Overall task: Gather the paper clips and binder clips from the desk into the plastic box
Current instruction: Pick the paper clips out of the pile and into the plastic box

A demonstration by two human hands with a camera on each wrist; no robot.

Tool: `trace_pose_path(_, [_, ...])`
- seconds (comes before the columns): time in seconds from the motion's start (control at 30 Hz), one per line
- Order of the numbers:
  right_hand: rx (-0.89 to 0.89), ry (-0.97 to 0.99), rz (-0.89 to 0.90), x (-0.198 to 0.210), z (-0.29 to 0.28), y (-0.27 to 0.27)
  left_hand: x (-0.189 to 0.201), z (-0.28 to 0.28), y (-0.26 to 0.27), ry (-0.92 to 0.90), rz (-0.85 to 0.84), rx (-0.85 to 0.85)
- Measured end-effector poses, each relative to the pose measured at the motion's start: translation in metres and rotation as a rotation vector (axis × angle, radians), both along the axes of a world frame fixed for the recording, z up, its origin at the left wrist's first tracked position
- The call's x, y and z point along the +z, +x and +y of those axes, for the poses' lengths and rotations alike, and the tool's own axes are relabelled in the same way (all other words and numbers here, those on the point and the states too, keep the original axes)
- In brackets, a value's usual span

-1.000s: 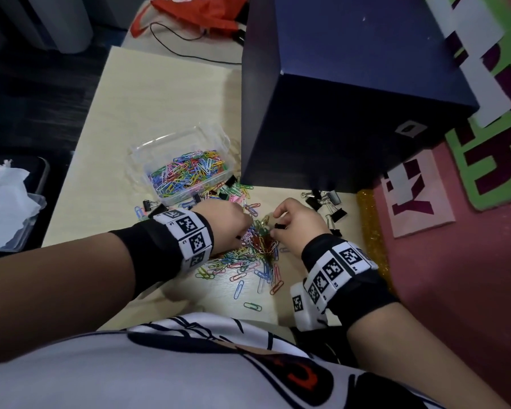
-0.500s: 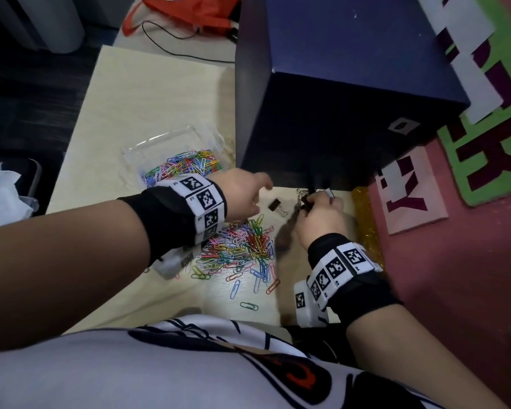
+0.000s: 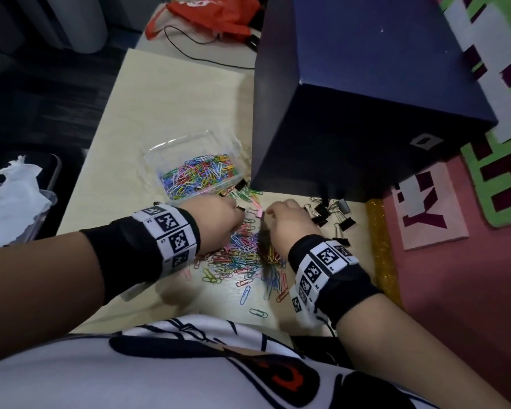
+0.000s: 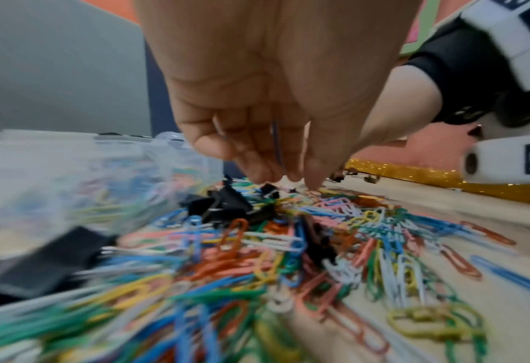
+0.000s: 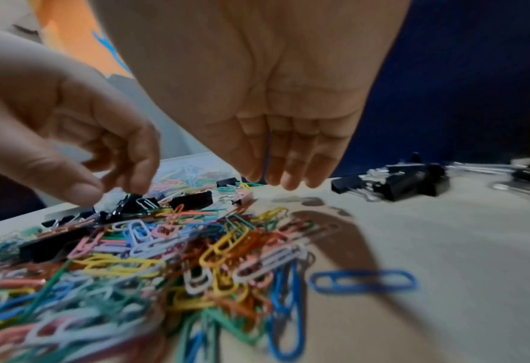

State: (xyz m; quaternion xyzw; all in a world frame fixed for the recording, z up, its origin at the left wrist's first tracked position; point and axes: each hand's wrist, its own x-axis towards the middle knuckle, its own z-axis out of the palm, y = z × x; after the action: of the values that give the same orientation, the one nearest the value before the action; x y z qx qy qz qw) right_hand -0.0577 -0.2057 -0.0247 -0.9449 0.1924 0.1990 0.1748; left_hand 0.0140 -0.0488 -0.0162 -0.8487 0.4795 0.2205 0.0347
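My left hand (image 3: 219, 219) hangs over the far edge of the heap of paper clips (image 3: 242, 255) on the desk (image 3: 165, 113), fingers (image 4: 257, 157) curled downward and bunched with the thumb, their tips just at a small black binder clip (image 5: 130, 203). Whether I actually pinch it is blurred; I cannot tell. My right hand (image 3: 286, 222) hovers beside it, fingers (image 5: 291, 167) pointing down, close together and nearly straight, holding nothing I can make out. The plastic box (image 3: 195, 160), already part full of coloured clips, stands just beyond my left hand. More binder clips (image 3: 331, 214) lie to the right, against the dark blue box (image 3: 366, 98). My wrists cover much of the heap.
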Motion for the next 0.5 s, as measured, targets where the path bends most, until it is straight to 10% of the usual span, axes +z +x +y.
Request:
trace_pose_path(0.27, [0.360, -0.048, 0.068, -0.008, 0.020, 0.033, -0.007, 0.028, 0.000, 0.180, -0.014, 0.104])
trace_pose_path(0.5, [0.290, -0.169, -0.132, -0.014, 0.030, 0.028, -0.009, 0.034, -0.007, 0.054, -0.058, 0.140])
